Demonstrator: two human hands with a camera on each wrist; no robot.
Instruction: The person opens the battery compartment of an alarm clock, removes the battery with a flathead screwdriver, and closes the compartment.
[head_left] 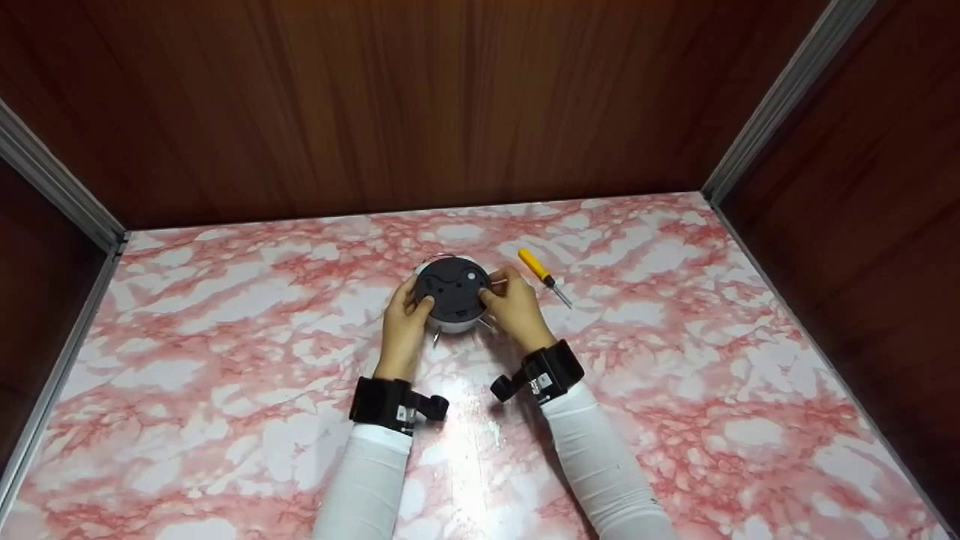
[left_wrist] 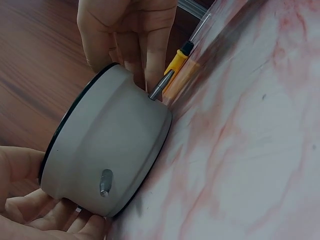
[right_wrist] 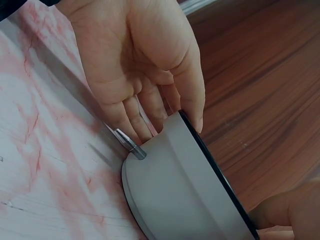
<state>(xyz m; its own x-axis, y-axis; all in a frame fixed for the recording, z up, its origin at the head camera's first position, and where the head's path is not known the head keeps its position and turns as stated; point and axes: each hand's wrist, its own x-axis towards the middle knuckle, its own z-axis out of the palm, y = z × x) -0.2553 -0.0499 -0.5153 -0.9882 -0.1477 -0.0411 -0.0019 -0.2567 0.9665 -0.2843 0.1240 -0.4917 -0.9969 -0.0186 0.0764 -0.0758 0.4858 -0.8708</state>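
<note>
Between both hands, a round alarm clock (head_left: 453,294) shows its black back upward. In the left wrist view its pale grey body (left_wrist: 102,132) has two short metal legs. My left hand (head_left: 403,326) grips the clock's left side, thumb on the black back and fingers against the body. At the opposite side my right hand (head_left: 521,311) holds the rim, its thumb also on the back. The right wrist view shows that thumb at the black edge, with the other fingers (right_wrist: 150,107) curled down beside the body. The clock's face is hidden underneath.
A screwdriver (head_left: 534,265) with a yellow handle lies just right of the right hand, its metal shaft toward the front right. Red-and-white marbled tabletop (head_left: 225,360) surrounds everything. Dark wood panels (head_left: 420,105) with metal corner strips close off the back and sides.
</note>
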